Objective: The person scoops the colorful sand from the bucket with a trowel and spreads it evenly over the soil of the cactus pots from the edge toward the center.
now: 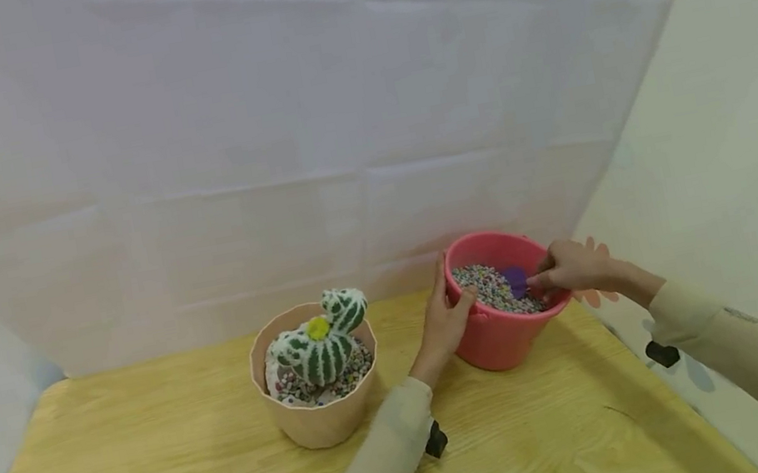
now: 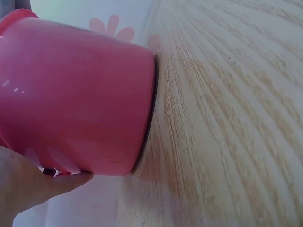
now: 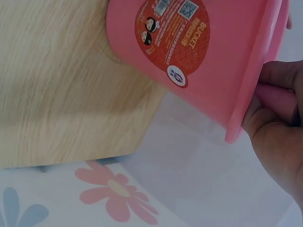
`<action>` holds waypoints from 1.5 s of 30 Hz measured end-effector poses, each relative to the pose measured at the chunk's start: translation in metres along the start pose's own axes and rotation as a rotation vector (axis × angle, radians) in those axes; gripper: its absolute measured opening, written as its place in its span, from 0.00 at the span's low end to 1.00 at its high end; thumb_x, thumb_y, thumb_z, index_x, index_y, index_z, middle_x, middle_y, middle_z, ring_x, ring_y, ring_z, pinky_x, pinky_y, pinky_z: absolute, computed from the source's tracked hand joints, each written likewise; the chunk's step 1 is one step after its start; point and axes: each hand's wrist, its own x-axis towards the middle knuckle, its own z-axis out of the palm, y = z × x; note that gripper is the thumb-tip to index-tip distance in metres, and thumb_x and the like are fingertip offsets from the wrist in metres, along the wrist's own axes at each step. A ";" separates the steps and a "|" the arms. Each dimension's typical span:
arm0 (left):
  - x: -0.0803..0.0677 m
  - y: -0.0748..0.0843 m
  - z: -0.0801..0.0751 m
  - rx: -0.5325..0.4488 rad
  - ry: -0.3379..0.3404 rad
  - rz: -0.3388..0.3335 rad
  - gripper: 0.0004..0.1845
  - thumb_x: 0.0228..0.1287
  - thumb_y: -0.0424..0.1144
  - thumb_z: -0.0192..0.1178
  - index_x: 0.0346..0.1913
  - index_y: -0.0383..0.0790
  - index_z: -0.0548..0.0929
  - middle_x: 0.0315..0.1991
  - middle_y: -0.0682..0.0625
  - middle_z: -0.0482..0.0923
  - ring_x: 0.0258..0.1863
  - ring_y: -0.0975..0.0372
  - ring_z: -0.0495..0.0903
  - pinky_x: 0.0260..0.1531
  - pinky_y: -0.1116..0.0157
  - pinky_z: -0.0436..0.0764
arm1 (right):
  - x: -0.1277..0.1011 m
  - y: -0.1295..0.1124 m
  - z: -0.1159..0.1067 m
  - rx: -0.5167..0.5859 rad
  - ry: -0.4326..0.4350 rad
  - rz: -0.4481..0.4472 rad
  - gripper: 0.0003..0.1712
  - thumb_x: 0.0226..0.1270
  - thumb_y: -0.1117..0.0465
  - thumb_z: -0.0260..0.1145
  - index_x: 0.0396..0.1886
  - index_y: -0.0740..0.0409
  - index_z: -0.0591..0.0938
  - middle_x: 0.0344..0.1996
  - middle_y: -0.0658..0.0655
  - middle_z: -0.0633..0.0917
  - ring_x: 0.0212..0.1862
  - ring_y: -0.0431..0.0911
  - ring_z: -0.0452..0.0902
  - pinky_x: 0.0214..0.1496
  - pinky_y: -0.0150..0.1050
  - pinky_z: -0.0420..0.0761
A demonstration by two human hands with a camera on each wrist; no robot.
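Observation:
The pink bucket (image 1: pixel 500 342) stands at the table's right side, with small multicoloured pebbles (image 1: pixel 487 285) inside. My left hand (image 1: pixel 442 325) holds it from the left, thumb near the rim and fingers along the outer wall; the left wrist view shows a finger (image 2: pixel 71 183) against that wall. Over the right rim reaches my right hand (image 1: pixel 571 270), pinching a small shovel whose purple blade (image 1: pixel 516 280) lies at the pebbles. A pink part, seemingly the shovel's handle (image 3: pixel 278 101), shows between thumb and fingers in the right wrist view. The fingertips are partly hidden.
Left of the bucket, a peach pot (image 1: pixel 323 419) holds a green-and-white knitted cactus (image 1: pixel 320 357) with a yellow flower, set among pebbles. Behind the wooden table (image 1: pixel 160 461) hangs a pale sheet (image 1: pixel 216 130). The table's right edge runs close beside the bucket.

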 end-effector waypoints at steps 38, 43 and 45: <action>-0.003 0.002 0.000 0.038 0.035 0.011 0.41 0.74 0.52 0.57 0.81 0.74 0.46 0.78 0.49 0.58 0.60 0.56 0.76 0.61 0.52 0.74 | -0.016 0.010 0.016 0.656 -0.126 -0.140 0.24 0.81 0.69 0.51 0.67 0.85 0.67 0.60 0.78 0.75 0.58 0.66 0.78 0.56 0.49 0.80; -0.005 0.005 -0.001 0.063 0.021 0.004 0.41 0.73 0.53 0.57 0.81 0.73 0.46 0.79 0.52 0.55 0.70 0.55 0.68 0.64 0.53 0.71 | -0.019 0.014 0.017 0.774 -0.135 -0.136 0.24 0.81 0.71 0.50 0.67 0.88 0.64 0.61 0.80 0.73 0.58 0.65 0.78 0.56 0.51 0.78; -0.006 0.006 -0.001 0.079 0.019 -0.001 0.41 0.73 0.54 0.58 0.81 0.73 0.47 0.79 0.53 0.55 0.71 0.54 0.66 0.64 0.53 0.70 | -0.020 0.015 0.017 0.797 -0.138 -0.138 0.24 0.81 0.71 0.50 0.67 0.88 0.64 0.61 0.81 0.72 0.58 0.65 0.78 0.57 0.51 0.78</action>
